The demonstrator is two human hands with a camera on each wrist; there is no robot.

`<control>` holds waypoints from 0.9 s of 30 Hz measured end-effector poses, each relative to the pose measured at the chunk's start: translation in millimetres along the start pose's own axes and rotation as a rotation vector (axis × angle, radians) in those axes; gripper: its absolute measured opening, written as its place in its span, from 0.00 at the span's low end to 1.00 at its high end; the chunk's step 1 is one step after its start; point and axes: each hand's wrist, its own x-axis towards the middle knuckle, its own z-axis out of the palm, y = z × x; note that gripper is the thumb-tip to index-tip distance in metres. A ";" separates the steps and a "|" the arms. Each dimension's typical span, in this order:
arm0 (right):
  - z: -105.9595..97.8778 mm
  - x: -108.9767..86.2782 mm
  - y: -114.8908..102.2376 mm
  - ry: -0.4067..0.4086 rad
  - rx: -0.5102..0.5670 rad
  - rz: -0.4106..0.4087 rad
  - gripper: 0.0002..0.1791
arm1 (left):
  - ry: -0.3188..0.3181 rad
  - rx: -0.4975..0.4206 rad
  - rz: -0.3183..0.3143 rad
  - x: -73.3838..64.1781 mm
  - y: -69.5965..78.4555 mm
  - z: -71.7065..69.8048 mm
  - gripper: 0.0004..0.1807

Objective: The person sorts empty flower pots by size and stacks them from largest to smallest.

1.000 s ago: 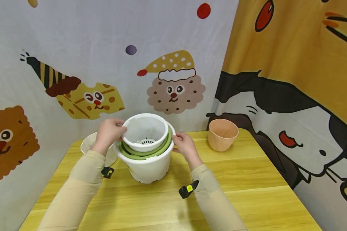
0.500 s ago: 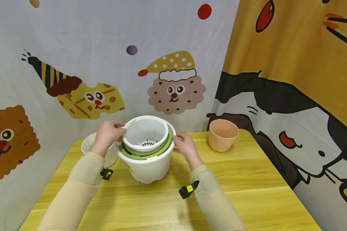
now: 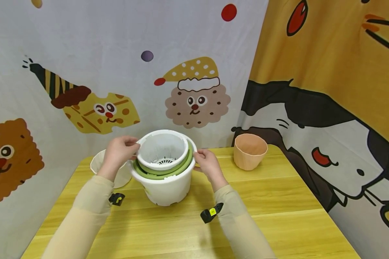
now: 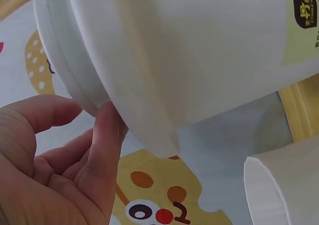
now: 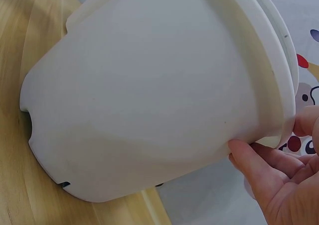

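Observation:
A large white flowerpot (image 3: 168,192) stands upright on the table with green pot rims (image 3: 153,176) nested inside it. Set into these is a smaller white flowerpot (image 3: 163,144), its slotted bottom showing and its rim slightly raised at the back. My left hand (image 3: 118,153) is at the left side of the small pot's rim. In the left wrist view, thumb and finger lie on either side of that rim, the thumb just at its edge. The large pot's rim is pinched on the right by my right hand (image 3: 210,163), as the right wrist view shows. The lower nested pots are hidden.
A cream pot (image 3: 98,160) is behind my left forearm, partly covered. Toward the back right of the wooden table (image 3: 278,212) stands a peach pot (image 3: 249,158). A printed cloth (image 3: 116,43) hangs behind the table.
The small white flowerpot has sunk slightly into the stack. My left hand has shifted a little left at its rim. The right hand has stayed on the large pot's rim.

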 end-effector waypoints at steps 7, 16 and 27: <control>0.1 -0.2 -0.4 0.000 -0.002 -0.005 0.22 | 0.056 0.057 0.049 -7.8 -2.8 -0.7 0.25; -0.1 0.3 0.1 -0.002 0.001 -0.001 0.22 | 0.112 0.071 0.082 -20.9 -5.0 -4.1 0.26; -0.2 -1.3 -0.6 -0.002 0.005 -0.008 0.20 | 0.187 0.001 0.105 -35.1 -13.9 -11.1 0.26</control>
